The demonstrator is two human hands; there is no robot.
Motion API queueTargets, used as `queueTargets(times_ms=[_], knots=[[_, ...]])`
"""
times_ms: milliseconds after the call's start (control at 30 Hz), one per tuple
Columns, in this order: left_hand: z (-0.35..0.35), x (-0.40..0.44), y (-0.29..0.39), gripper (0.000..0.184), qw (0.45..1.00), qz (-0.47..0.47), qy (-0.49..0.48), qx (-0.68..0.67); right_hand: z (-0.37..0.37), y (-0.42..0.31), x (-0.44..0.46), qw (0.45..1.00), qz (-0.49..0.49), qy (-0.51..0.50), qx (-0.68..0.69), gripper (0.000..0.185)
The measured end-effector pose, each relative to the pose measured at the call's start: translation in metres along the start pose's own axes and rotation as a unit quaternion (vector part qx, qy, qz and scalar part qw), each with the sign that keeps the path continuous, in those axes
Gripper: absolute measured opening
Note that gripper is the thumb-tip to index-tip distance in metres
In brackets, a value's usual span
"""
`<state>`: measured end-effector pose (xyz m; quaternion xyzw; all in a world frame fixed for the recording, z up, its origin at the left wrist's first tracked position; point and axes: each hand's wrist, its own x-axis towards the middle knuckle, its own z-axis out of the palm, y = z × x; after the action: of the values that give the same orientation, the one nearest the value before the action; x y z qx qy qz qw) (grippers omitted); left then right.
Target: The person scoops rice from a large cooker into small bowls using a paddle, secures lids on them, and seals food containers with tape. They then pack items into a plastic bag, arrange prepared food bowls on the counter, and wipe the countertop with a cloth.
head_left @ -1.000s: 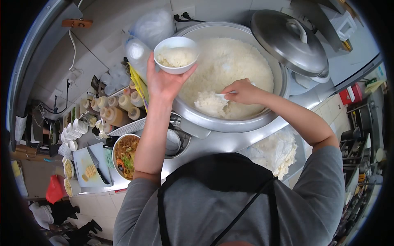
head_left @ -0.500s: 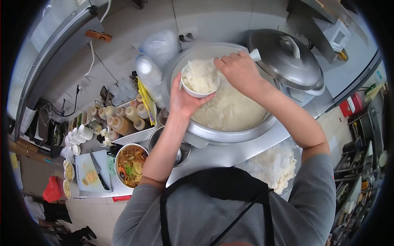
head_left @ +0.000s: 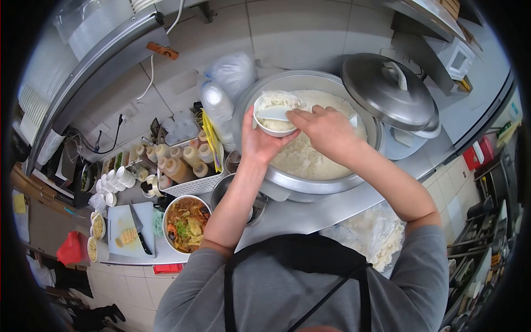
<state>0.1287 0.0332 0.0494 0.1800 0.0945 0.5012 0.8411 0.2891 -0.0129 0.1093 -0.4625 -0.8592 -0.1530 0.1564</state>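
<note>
While the left hand (head_left: pixel 265 141) cups a white bowl (head_left: pixel 274 132) over the left side of the pot (head_left: pixel 318 186), the right hand (head_left: pixel 326 131) grips a paddle (head_left: pixel 274 113). Probably light but slippery, the bowl (rice (head_left: pixel 280 100) inside) seems best held underneath.

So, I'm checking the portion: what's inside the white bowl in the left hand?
The bowl holds white rice, partly hidden by a white paddle. What lies directly behind it is covered, and the rice hides the bowl's bottom.

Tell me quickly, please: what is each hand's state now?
Left hand: holding the bowl, cupped around it.
Right hand: closed, holding the paddle.
</note>
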Motion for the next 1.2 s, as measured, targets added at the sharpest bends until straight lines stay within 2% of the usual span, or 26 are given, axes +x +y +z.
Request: queueTargets(times_ms=[100, 167, 200, 267, 300, 367, 433, 500, 533, 567, 633, 700, 733, 800, 1033, 1133, 1200], knots=[[0.002, -0.005, 0.001, 0.063, 1.0, 0.01, 0.014, -0.007, -0.011, 0.002, -0.004, 0.999, -0.033, 0.037, -0.001, 0.039], [-0.001, -0.007, 0.005, 0.062, 1.0, 0.015, -0.016, -0.009, -0.019, 0.01, -0.002, 0.986, 0.029, 0.156, 0.052, 0.039], [0.0, -0.009, 0.007, 0.062, 0.999, 0.019, -0.041, -0.01, -0.018, 0.012, 0.002, 0.986, 0.028, 0.155, 0.052, 0.039], [0.006, -0.014, 0.005, 0.061, 0.999, 0.019, -0.035, 0.008, -0.014, 0.015, 0.006, 0.987, 0.119, 0.105, 0.01, 0.042], [0.009, -0.016, 0.004, 0.061, 0.999, 0.02, -0.031, 0.027, -0.01, 0.008, 0.004, 0.987, 0.123, 0.102, 0.012, 0.042], [0.005, -0.013, 0.008, 0.06, 0.999, 0.008, -0.017, 0.035, -0.001, -0.009, 0.001, 0.99, -0.031, 0.124, -0.054, 0.043], [-0.001, -0.016, 0.014, 0.058, 0.999, -0.007, 0.004, 0.043, 0.002, 0.004, 0.007, 0.997, 0.012, 0.075, -0.005, 0.04], [-0.003, -0.022, 0.021, 0.06, 0.997, 0.042, 0.029, 0.061, 0.004, 0.028, 0.012, 0.984, 0.124, 0.097, 0.086, 0.035], [-0.007, -0.025, 0.027, 0.062, 0.995, 0.062, 0.019, 0.078, -0.004, 0.03, 0.014, 0.978, 0.169, 0.031, 0.119, 0.031], [-0.009, -0.029, 0.031, 0.062, 0.995, 0.059, 0.022, 0.078, 0.013, 0.035, 0.012, 0.977, 0.172, 0.028, 0.12, 0.031], [-0.011, -0.037, 0.038, 0.062, 0.994, 0.079, 0.03, 0.072, 0.076, 0.042, 0.001, 0.98, 0.162, -0.114, 0.018, 0.03], [-0.013, -0.043, 0.042, 0.061, 0.994, 0.075, 0.031, 0.07, 0.106, 0.035, -0.003, 0.961, 0.154, -0.226, 0.046, 0.025], [-0.013, -0.046, 0.043, 0.06, 0.994, 0.071, 0.044, 0.069, 0.111, 0.031, -0.004, 0.96, 0.155, -0.227, 0.047, 0.025], [-0.016, -0.051, 0.047, 0.06, 0.994, 0.067, 0.057, 0.067, 0.117, 0.015, -0.006, 0.942, 0.141, -0.297, 0.073, 0.022], [-0.02, -0.057, 0.06, 0.058, 0.993, 0.071, 0.052, 0.076, 0.125, -0.004, -0.015, 0.939, 0.156, -0.263, 0.159, 0.024], [-0.02, -0.052, 0.063, 0.058, 0.994, 0.069, 0.04, 0.069, 0.126, -0.01, -0.016, 0.929, 0.136, -0.283, 0.195, 0.033], [-0.02, -0.046, 0.063, 0.057, 0.996, 0.063, 0.033, 0.058, 0.115, -0.013, -0.017, 0.902, 0.126, -0.301, 0.283, 0.035]])
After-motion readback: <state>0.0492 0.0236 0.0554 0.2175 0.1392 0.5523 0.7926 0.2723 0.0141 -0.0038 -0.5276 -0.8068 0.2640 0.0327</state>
